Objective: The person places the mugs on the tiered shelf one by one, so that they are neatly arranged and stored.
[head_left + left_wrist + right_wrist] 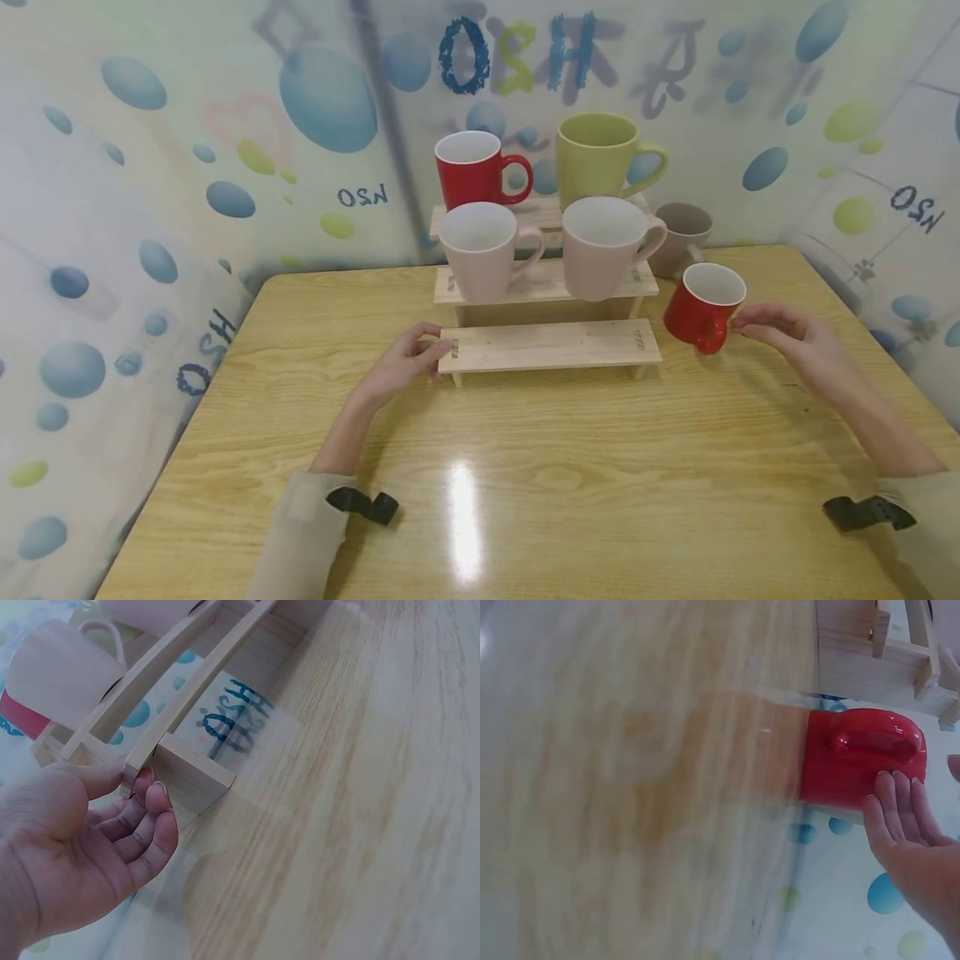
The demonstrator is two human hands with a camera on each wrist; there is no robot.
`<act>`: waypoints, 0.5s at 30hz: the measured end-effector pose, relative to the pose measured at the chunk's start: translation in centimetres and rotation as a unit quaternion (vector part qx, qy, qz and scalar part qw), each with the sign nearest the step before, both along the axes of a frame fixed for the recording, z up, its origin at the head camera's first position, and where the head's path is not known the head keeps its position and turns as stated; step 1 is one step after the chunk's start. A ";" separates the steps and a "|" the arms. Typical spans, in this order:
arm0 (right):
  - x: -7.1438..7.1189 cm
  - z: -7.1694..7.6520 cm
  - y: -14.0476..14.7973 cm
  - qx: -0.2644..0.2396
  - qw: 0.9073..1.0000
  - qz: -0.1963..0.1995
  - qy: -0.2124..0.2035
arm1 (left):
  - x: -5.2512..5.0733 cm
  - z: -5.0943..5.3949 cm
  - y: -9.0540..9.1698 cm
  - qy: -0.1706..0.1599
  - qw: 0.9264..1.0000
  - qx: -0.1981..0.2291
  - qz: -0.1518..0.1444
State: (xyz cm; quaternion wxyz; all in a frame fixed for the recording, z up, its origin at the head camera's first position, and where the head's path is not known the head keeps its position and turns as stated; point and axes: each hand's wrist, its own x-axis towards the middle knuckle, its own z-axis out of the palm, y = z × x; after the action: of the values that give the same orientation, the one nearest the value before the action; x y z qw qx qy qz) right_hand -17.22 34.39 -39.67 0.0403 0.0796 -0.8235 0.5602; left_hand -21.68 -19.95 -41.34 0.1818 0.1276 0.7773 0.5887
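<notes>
A booth-like corner is suggested: a table (600,475) is enclosed at the back and both sides by a backdrop (315,196) printed with dots (327,98) and letters (514,57); home or lab cannot be told.

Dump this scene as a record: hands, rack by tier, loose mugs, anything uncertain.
left_hand: left hand pinches the left end of the bottom board
right_hand: right hand beside the lower red mug, fingertips near its handle
top_tier: upper red mug, green mug
middle_tier: left pink mug, right pink mug
table_mugs: lower red mug, upright, handle toward the person; taupe mug behind it
mug_count: 6 in view
uncertain: whether the right fingertips touch the lower red mug
</notes>
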 end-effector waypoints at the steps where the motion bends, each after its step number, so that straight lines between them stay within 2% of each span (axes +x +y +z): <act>1: 0.0 -0.1 -0.1 0.021 1.000 -0.006 -0.005 | 0.0 0.0 0.0 0.000 1.000 0.000 0.000; 5: 0.0 0.0 -0.4 0.102 0.994 -0.019 -0.038 | 0.1 0.1 0.0 0.001 1.000 0.003 0.001; 8: -0.4 0.0 -0.6 0.126 0.989 -0.016 -0.079 | 0.1 0.1 0.0 0.004 1.000 0.002 0.001; 12: -0.9 -0.1 -0.8 0.116 0.986 -0.004 -0.119 | 0.1 0.0 0.0 0.004 1.000 0.004 0.002; 15: -1.1 -0.1 -0.9 0.102 0.986 0.016 -0.132 | 0.0 0.0 -0.1 0.004 1.000 0.004 0.001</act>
State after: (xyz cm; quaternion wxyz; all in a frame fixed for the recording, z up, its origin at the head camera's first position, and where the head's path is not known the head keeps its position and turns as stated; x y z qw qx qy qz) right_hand -18.28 33.50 -39.80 -0.0859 0.0221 -0.8731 0.4793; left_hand -21.66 -20.00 -41.39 0.1777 0.1292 0.7758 0.5915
